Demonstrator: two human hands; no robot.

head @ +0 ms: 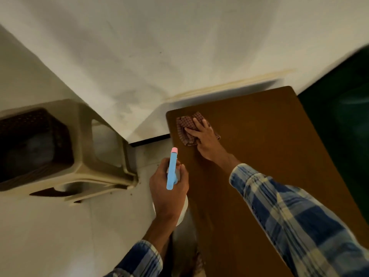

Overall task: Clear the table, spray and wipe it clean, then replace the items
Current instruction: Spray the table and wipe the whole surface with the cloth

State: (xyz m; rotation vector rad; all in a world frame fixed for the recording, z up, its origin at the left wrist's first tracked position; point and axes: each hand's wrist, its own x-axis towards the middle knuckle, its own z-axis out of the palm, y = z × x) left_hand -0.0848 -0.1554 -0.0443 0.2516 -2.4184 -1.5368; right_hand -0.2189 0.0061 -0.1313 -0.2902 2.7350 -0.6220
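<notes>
Reporting (first onlooker): on the right hand (203, 136), the fingers (196, 124) lie straight and slightly spread, pressing a checked cloth (184, 128) flat on the brown worktop (259, 156), close to its far left corner. On the left hand (169, 188), the fingers (181, 171) are curled round the neck of the spray bottle (172, 168). Its blue head and pink nozzle point away from the person, and the white body hangs below the fist. The bottle is held just off the worktop's left edge, above the floor. Judged step: wiping.

Replying (second onlooker): noted. Faults to expect from this position:

1. Cloth overrun. The hand works near the corner, so a stroke carried past either edge would push the cloth off onto the floor.
2. Streaking. The cloth is bunched and the palm covers only part of it. Loose folds may skip over the surface.
3. Stray spray. I cannot tell whether a finger sits on the trigger. The nozzle is not over the worktop, so a squeeze would wet the wall or the floor.
4. Tripping. A beige plastic stool (79, 146) sits on the floor to the left, and a sidestep that way could catch it.
</notes>
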